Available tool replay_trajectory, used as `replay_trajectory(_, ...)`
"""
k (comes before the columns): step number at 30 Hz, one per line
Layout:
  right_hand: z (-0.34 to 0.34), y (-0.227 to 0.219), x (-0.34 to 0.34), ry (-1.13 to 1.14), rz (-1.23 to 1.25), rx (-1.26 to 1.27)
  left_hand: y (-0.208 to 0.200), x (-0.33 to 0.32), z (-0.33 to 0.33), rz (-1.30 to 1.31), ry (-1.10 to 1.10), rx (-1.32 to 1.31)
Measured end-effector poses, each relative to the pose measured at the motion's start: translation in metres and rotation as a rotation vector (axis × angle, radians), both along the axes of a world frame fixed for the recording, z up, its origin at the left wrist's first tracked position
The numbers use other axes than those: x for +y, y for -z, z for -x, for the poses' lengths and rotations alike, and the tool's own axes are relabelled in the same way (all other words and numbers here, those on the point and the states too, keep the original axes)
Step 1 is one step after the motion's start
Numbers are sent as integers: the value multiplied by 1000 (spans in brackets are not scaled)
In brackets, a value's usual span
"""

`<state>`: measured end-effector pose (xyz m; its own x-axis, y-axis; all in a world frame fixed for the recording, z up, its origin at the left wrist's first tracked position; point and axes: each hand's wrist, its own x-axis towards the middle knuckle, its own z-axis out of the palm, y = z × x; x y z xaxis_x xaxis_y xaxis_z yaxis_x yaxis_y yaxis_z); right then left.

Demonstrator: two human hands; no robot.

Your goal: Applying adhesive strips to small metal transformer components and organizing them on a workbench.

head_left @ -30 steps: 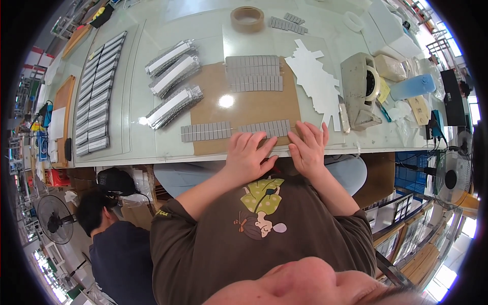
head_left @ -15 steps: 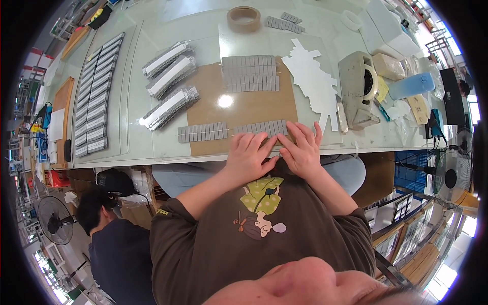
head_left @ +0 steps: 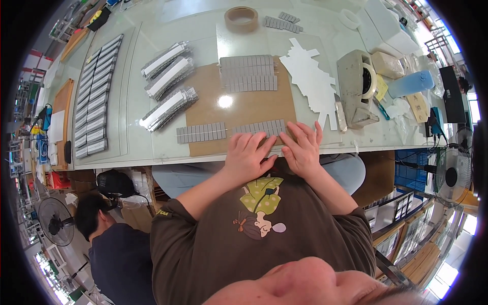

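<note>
A strip of grey rectangular pieces [head_left: 259, 126] lies on the brown sheet close to the table's front edge. Along its near side rests my left hand [head_left: 245, 155], fingers stretched out over the strip's lower edge. My right hand [head_left: 303, 152] is at the strip's right end, its fingers spread and the index finger bent inward. Both hands are open, their index fingertips close together. To the left, in line with this strip, is a second grey strip [head_left: 201, 133]. Farther back on the sheet, several more grey strips [head_left: 249, 72] lie side by side.
Three bundles of strips with white bands [head_left: 170, 78] lie left of the brown sheet [head_left: 208, 107]. On the right are cut white paper [head_left: 311, 81], a tape dispenser [head_left: 351, 89] and a blue bottle [head_left: 412, 85]. A tape roll [head_left: 241, 19] sits far back. Another person [head_left: 119, 249] is at lower left.
My right index fingertip has drawn slightly away from the left one. Otherwise the hands and strips stay nearly the same, with the whole view shifted a little.
</note>
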<state>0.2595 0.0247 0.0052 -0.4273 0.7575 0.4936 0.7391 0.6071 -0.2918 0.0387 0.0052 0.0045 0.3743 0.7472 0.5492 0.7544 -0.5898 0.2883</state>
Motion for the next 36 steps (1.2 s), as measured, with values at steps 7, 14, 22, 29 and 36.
replay_trajectory(7, 2, 3, 0, 66, -55, 61, -3, 0, -3, 45, 20, 75)
replay_trajectory(14, 1, 4, 1, 65, -55, 62, -6, 0, -3, 99, 24, 89)
replay_trajectory(22, 0, 4, 0, 37, -44, 49, -2, 0, -2, 52, 26, 69)
replay_trajectory(29, 2, 1, 1, 26, -32, 7, 0, 2, -1, 19, 23, 64)
replay_trajectory(36, 1, 0, 0, 10, -27, -1, 2, 2, 0, 11, 30, 64)
